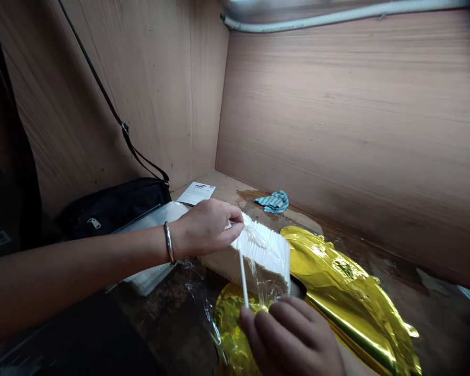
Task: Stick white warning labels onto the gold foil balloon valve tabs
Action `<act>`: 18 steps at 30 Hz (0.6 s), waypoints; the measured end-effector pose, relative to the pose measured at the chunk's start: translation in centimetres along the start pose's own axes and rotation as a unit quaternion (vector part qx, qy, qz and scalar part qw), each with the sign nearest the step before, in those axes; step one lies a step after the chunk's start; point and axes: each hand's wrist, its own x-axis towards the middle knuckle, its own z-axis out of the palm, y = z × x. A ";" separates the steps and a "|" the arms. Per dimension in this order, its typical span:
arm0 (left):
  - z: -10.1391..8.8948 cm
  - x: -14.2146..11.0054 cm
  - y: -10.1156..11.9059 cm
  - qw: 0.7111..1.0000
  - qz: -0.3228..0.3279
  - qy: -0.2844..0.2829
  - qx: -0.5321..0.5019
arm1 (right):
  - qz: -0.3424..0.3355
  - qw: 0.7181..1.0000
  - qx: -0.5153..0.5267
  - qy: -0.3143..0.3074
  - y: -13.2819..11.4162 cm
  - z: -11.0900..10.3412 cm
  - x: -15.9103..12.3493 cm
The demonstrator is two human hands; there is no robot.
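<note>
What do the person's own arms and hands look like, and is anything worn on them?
The left forearm is bare, with no sleeve in view, and a slim silver-coloured metal bangle circles the wrist above the left hand. The right hand is bare as well, with no glove or ring showing; its wrist is out of the picture.

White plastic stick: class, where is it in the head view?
Lower centre of the head view, the white plastic stick juts down from the wrapped bundle of white sticks, beside the left hand, above the right hand.
</note>
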 end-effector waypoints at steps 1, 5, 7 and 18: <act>0.0 -0.1 0.1 1.000 -0.001 0.002 0.004 | -0.033 0.999 -0.041 0.001 0.6 0.5 0.3; -0.3 -0.7 0.4 1.000 0.009 -0.008 0.018 | -0.037 0.988 -0.145 -0.023 2.7 2.1 0.3; -0.4 -1.1 0.5 0.999 0.016 -0.017 0.029 | 0.000 0.988 -0.147 -0.039 2.8 2.2 0.1; -3.6 -1.8 1.3 0.979 0.065 -0.193 0.011 | 0.407 0.905 -0.106 -0.060 17.3 1.3 -1.2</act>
